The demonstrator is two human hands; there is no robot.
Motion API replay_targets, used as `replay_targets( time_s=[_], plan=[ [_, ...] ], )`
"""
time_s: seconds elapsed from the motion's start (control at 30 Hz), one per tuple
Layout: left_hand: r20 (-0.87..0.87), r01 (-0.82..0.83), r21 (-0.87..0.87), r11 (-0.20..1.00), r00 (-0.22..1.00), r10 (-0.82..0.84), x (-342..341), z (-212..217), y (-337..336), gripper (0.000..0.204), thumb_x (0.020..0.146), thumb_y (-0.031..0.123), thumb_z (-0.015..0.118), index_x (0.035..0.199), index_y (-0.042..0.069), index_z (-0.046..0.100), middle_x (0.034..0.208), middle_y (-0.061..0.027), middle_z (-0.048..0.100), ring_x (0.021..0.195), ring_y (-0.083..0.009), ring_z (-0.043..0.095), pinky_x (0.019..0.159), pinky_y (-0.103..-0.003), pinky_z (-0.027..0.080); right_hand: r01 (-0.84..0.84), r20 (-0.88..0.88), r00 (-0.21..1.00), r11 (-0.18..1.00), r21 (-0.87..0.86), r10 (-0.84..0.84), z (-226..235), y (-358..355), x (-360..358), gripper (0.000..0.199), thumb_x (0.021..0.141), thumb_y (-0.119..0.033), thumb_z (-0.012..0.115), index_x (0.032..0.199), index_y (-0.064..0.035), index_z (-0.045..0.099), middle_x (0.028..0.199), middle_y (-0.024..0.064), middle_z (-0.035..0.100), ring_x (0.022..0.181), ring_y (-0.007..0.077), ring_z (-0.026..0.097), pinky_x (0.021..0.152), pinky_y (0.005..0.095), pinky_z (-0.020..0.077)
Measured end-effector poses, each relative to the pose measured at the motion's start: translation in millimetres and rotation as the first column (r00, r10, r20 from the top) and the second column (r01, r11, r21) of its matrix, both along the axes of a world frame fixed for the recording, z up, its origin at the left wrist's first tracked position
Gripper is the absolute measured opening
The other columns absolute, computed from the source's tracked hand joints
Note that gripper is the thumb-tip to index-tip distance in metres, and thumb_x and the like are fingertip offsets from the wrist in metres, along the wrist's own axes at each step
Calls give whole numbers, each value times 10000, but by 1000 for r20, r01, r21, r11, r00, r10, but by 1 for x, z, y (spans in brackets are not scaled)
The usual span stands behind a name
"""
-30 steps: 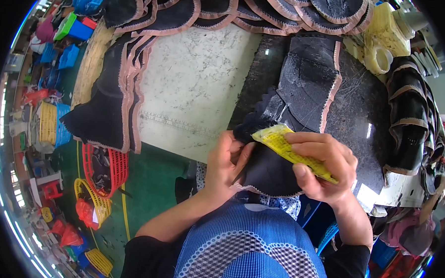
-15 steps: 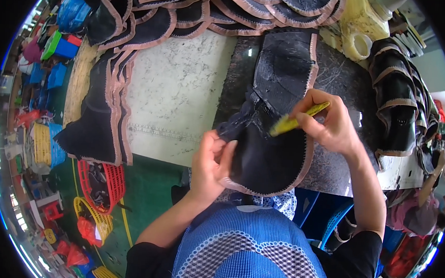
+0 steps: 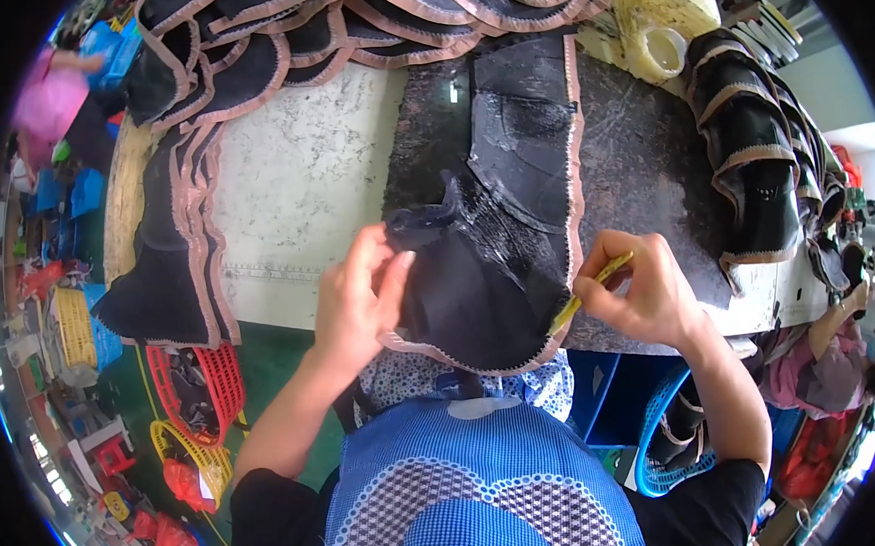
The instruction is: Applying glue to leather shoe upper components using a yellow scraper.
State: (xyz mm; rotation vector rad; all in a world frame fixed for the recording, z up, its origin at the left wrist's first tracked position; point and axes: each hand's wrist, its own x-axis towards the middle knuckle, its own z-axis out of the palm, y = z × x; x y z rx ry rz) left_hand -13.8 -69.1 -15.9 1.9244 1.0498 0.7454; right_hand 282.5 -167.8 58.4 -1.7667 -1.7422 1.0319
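Note:
A black boot upper (image 3: 475, 319) with a pinkish-brown zigzag-stitched border lies across a dark, scuffed work board (image 3: 648, 155), its rounded near end toward me. Wet, glossy streaks cover its middle and far part. My left hand (image 3: 359, 289) pinches a folded-back, crumpled black flap of it at its left side. Between the thumb and fingers of my right hand (image 3: 642, 287) is a slim yellow brush (image 3: 608, 271), slanting down to the left. Its tip meets the upper's right border, low down. The fingers partly cover the handle.
Similar black pieces lie overlapped along the far side (image 3: 311, 48), stacked at left (image 3: 159, 280) and at right (image 3: 754, 175). A glue-crusted yellowish container (image 3: 659, 53) stands at far right. Below the table are red (image 3: 229, 405), yellow (image 3: 205, 458) and blue (image 3: 658, 419) baskets. Other people are at both sides.
My right hand has moved the brush from the upper's middle to its right border. My left hand still pinches the flap. The view has shifted, and a person in pink appears at left.

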Motion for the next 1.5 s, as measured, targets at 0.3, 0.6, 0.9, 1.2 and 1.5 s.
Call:
replay_targets(
  time_s=[0.3, 0.6, 0.9, 1.2, 1.5],
  plan=[
    [-69, 63, 96, 993, 996, -56, 6, 4, 12, 292, 938, 37, 668, 1214, 10, 577, 783, -148, 656, 663, -293, 685, 596, -364, 520, 120, -44, 993, 972, 201, -114, -10, -40, 0, 169, 878, -151, 706, 872, 12, 661, 822, 148, 715, 709, 208, 722, 650, 310, 593],
    [57, 152, -296, 943, 988, -142, 0, 12, 47, 292, 974, -22, 584, 1262, -9, 545, 987, -93, 712, 887, -137, 682, 750, -268, 533, 617, -252, 768, 577, 535, -588, 42, 75, 135, 301, 1039, -258, 595, 1110, 14, 704, 870, 75, 713, 625, 95, 684, 568, 199, 548],
    [57, 131, -426, 895, 991, -118, 2, 26, 52, 341, 965, 13, 625, 1298, 21, 551, 916, 16, 593, 819, -48, 546, 723, -213, 473, 853, -573, 491, 498, 160, -656, -13, 122, 172, 342, 1029, -280, 607, 1118, 46, 660, 914, 142, 722, 586, 161, 693, 535, 222, 581],
    [92, 75, -329, 941, 995, -47, -3, 3, 55, 347, 952, 22, 659, 1271, -44, 541, 880, -53, 652, 773, -91, 615, 675, -255, 510, 217, -542, 754, 919, -330, -372, 16, 70, 33, 371, 1066, -303, 525, 1119, 28, 684, 908, 137, 738, 549, 128, 677, 499, 194, 551],
    [88, 47, -261, 964, 996, -25, -3, 0, 57, 288, 945, 30, 676, 1211, -36, 586, 895, -36, 677, 775, -63, 600, 649, -231, 489, 72, -253, 958, 965, -251, -137, 13, 54, -48, 283, 1005, -218, 647, 949, 53, 702, 832, 118, 737, 665, 126, 711, 581, 233, 566]
  ],
)
